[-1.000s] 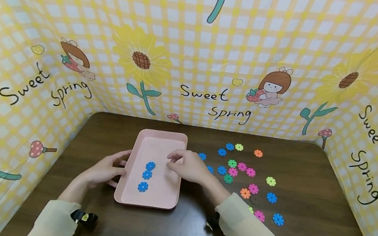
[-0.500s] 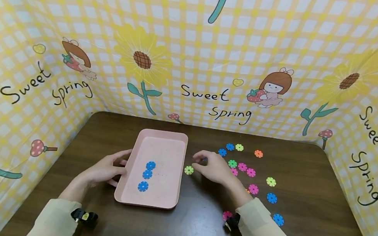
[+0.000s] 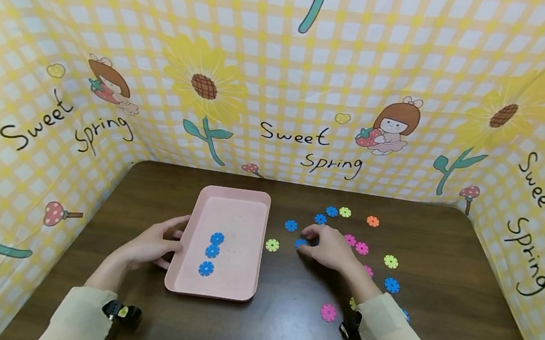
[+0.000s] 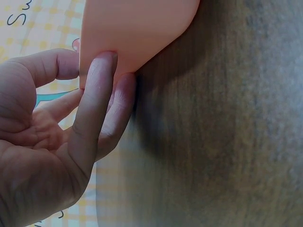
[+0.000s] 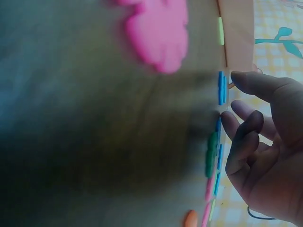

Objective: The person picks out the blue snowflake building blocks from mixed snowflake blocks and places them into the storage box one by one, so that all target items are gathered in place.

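A pink tray (image 3: 238, 208) lies on the brown table, with three blue notched discs (image 3: 212, 251) in a short row inside it. My left hand (image 3: 155, 243) holds the tray's left side; in the left wrist view its fingers (image 4: 97, 80) rest on the outer wall and rim. Right of the tray, my right hand (image 3: 329, 248) is low over the scattered discs. Its thumb and forefinger are spread around a blue disc (image 3: 300, 244) on the table, and the right wrist view shows a gap between the fingertips.
A yellow-green disc (image 3: 272, 245) lies beside the tray's right wall, a blue disc (image 3: 291, 226) beyond it. Several blue, pink, orange and yellow-green discs spread rightward, some behind my hand. A pink disc (image 3: 328, 313) lies nearer me. A checked cloth (image 3: 282, 81) surrounds the table.
My right hand has moved from above the tray rightward to the loose discs, uncovering the yellow-green disc beside the tray. The left hand, the tray and the blue discs inside it stay put.
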`<state>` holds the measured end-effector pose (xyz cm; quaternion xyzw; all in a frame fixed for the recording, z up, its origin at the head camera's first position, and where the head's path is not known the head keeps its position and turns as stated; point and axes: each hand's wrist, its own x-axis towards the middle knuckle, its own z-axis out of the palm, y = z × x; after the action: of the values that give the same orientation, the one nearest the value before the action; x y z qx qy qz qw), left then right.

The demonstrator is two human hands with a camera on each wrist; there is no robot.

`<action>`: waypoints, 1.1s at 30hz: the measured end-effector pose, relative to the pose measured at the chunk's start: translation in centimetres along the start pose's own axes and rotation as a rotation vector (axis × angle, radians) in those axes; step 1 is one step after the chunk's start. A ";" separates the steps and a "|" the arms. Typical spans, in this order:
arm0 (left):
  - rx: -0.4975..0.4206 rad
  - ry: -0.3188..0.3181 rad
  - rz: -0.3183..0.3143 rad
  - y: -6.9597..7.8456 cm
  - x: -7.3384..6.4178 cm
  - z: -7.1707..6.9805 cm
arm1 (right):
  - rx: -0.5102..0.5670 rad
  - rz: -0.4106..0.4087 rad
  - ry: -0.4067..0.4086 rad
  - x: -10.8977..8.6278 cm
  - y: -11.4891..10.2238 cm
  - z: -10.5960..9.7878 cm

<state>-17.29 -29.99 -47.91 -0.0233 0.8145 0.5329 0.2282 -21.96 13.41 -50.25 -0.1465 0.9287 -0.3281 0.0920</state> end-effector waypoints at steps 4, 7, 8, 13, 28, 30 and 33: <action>0.004 0.000 0.006 0.0 0.0 0.0 | -0.072 -0.003 -0.011 0.1 0.2 0.1; 0.002 -0.003 0.014 -0.1 -0.1 0.1 | -0.094 -0.003 -0.015 0.1 0.2 0.1; 0.004 -0.007 0.020 -0.2 -0.1 0.1 | -0.094 -0.002 -0.016 0.1 0.1 0.1; -0.004 -0.005 0.020 -0.4 -0.1 0.1 | -0.090 0.001 -0.029 0.3 -0.1 0.1; -0.002 0.006 0.009 -0.1 -0.1 0.1 | -0.058 -0.061 -0.036 0.3 -0.4 0.3; 0.003 0.003 0.012 -0.1 -0.1 0.0 | -0.034 -0.064 -0.039 0.2 -0.5 0.2; 0.003 0.010 0.008 -0.1 0.0 0.0 | 0.014 -0.068 -0.042 0.3 -0.8 0.2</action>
<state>-17.22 -30.02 -48.02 -0.0222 0.8166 0.5322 0.2222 -22.01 12.62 -49.88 -0.1841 0.9187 -0.3344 0.1013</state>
